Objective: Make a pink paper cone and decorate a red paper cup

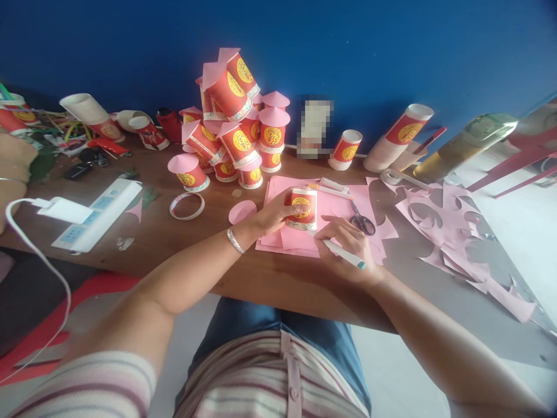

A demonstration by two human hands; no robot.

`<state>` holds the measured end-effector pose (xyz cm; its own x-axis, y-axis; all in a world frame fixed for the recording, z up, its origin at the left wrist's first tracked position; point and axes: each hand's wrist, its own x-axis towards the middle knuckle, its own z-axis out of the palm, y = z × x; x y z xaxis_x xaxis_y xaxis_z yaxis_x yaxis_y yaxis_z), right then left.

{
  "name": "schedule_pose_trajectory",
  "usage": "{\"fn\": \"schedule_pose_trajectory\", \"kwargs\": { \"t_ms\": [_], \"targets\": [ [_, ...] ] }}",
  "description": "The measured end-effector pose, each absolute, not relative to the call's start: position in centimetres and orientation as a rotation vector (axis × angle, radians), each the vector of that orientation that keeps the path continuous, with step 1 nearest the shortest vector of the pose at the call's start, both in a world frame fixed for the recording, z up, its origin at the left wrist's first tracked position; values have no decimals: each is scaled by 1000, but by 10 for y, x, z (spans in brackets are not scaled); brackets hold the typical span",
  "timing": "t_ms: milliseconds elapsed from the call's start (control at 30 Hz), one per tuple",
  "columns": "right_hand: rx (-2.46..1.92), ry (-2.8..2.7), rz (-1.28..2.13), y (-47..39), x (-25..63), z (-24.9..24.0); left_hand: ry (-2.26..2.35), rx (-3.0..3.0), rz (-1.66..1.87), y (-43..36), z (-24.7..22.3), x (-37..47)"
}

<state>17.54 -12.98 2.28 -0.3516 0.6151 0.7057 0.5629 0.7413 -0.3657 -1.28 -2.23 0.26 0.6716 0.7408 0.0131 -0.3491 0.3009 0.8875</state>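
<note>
My left hand [278,213] is wrapped round a red paper cup [308,200] with a yellow emblem and a green pattern along its white lower band. Between the fingers of my right hand [346,249] is a white marker [343,253] with a green end, its other end close to the cup's lower band. Whether the tip touches the cup, I cannot tell. Under both hands lie pink paper sheets [278,241]. Dark-handled scissors [362,223] rest on the paper just beyond my right hand. A pink paper disc [242,212] is beside my left wrist.
Cups with pink cone roofs [235,142] are piled at the back. Left are a tape roll [187,216] and a power strip [98,215]. Pink scraps [461,249], a stack of cups [398,136] and a gold flask [463,148] stand or lie right. Another person's arm [15,168] shows far left.
</note>
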Motion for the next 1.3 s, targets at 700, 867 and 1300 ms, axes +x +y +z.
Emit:
{"fn": "schedule_pose_trajectory", "kwargs": {
  "t_ms": [700,867,1300],
  "targets": [
    [-808,-2081,246,-131,173,24,474,1084,708,-27,10,-13],
    [-954,-1971,94,-131,175,20,454,1110,712,-26,13,-15],
    [-976,-2004,157,-131,176,17,401,1206,730,-29,16,-22]
  ]
}}
